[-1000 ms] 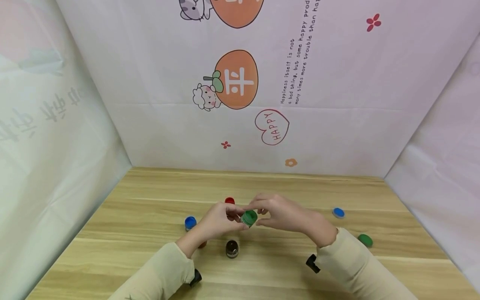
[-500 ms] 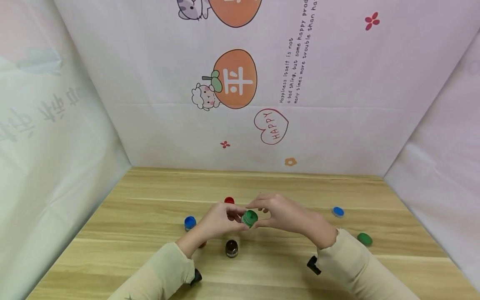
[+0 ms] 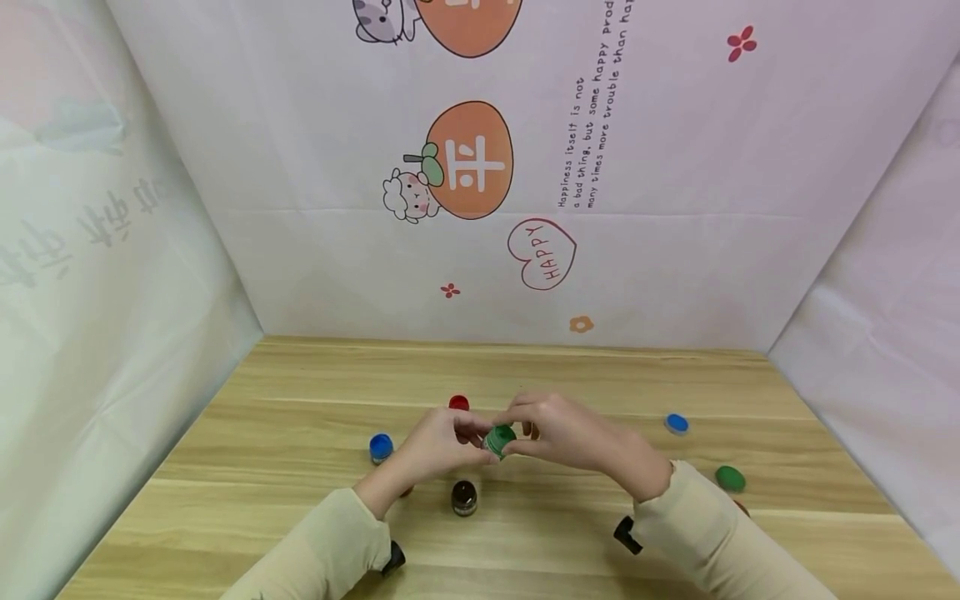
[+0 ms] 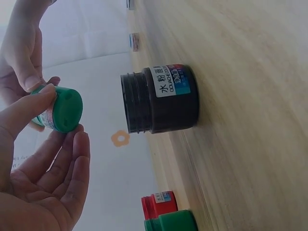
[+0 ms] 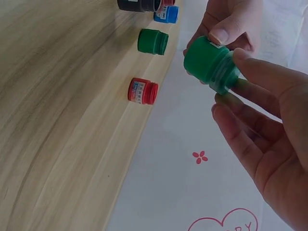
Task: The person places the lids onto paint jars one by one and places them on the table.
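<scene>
A: Where is the green jar [image 3: 498,442] in the head view?

B: Just below the centre of the frame, tilted and raised off the table [image 3: 555,542], its mouth uncovered.

A: And the hands?

B: The left hand [image 3: 441,443] grasps the jar's body between thumb and fingers; the right hand [image 3: 564,429] seems to pinch its neck, though fingers partly hide the contact.

A: What surrounds them?

B: A blue jar [image 3: 381,447] at centre left, a red jar [image 3: 459,402] above the left hand, a dark jar [image 3: 464,498] at lower centre; a blue lid [image 3: 677,424] and green lid [image 3: 730,477] at right. The right wrist view shows a second green jar [image 5: 150,41], upper centre.
</scene>
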Motion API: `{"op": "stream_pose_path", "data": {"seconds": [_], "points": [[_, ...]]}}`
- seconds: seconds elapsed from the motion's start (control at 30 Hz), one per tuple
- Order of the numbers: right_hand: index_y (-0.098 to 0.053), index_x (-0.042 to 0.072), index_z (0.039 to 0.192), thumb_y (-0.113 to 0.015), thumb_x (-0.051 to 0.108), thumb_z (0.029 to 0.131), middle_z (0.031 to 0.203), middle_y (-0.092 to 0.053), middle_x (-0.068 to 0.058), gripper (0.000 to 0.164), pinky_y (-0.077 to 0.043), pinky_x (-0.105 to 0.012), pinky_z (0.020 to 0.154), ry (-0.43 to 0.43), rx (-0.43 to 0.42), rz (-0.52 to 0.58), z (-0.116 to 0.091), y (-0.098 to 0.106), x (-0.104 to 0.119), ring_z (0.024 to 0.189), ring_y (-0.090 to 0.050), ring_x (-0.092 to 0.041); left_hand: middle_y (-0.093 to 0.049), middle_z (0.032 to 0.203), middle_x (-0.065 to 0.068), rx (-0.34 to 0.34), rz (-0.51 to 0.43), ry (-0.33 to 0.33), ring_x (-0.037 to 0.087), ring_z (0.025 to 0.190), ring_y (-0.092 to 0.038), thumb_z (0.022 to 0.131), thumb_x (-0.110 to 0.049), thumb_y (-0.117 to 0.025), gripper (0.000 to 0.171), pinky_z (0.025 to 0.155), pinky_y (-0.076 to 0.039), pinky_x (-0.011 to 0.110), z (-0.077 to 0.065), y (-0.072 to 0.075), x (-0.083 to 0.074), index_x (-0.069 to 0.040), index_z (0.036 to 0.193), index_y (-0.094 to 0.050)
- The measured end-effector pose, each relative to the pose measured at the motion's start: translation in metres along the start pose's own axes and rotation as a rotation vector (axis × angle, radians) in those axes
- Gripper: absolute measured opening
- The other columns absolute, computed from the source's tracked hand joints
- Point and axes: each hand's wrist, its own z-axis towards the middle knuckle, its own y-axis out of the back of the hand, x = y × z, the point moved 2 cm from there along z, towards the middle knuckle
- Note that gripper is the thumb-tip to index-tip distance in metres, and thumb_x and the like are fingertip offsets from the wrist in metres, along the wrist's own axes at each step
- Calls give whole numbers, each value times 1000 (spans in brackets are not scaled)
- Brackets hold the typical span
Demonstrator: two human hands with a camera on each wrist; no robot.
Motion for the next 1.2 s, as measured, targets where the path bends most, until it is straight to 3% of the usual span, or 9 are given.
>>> {"op": "stream_pose_path", "data": {"seconds": [0.1, 0.17, 0.3, 0.43, 0.77, 1.03, 1.2], "points": [[-69, 11, 109, -71, 26, 83, 90, -61, 6, 30, -47, -17, 59, -1, -13, -21, -1, -1, -1, 69, -55, -8, -65, 87, -5, 1, -7, -3, 13, 78, -60, 76, -27, -78, 34, 66, -50, 28, -1, -1, 0, -14, 106, -70], [-68, 11, 112, -73, 25, 82, 97, -62, 5, 34, -50, -20, 66, 15, -16, -14, -2, -1, -2, 79, -58, -9, -65, 86, -4, 2, -3, -1, 13, 78, -60, 76, -28, -78, 33, 67, -50, 27, -1, -1, 0, -14, 105, -70], [-66, 11, 114, -76, 15, 79, 111, -61, 2, 37, -48, -22, 81, 105, -23, 10, -4, 0, -2, 100, -58, -10, -65, 87, -3, 10, -7, -1, 13, 79, -60, 76, -28, -78, 31, 68, -50, 28, -1, -2, 0, -16, 104, -70], [-68, 9, 108, -74, 4, 78, 112, -61, 1, 32, -46, -20, 83, 163, -26, 34, -5, 0, -1, 103, -57, -10, -65, 86, -2, 14, -14, -5, 14, 79, -60, 77, -27, -78, 29, 67, -50, 28, -1, -1, -2, -17, 103, -70], [-65, 13, 119, -72, 18, 83, 105, -62, 5, 37, -50, -20, 69, -1, 1, 89, -8, -1, -3, 87, -57, -6, -64, 85, -7, -3, 45, 6, 11, 76, -59, 75, -33, -78, 32, 66, -50, 27, 1, -2, -1, -17, 103, -71], [-62, 12, 121, -73, 7, 80, 113, -60, 4, 43, -50, -25, 78, 56, -48, 80, -10, -4, -4, 101, -56, -8, -64, 86, -6, -25, 30, 28, 12, 79, -59, 74, -35, -78, 36, 67, -50, 28, 0, 0, -3, -19, 105, -70], [-62, 16, 122, -70, 22, 85, 104, -60, 9, 39, -49, -20, 71, -38, -40, 84, -11, -4, -5, 87, -59, -9, -64, 88, -7, -31, 27, 30, 11, 79, -59, 74, -37, -78, 37, 69, -50, 28, -1, 0, -4, -18, 105, -69]]}}
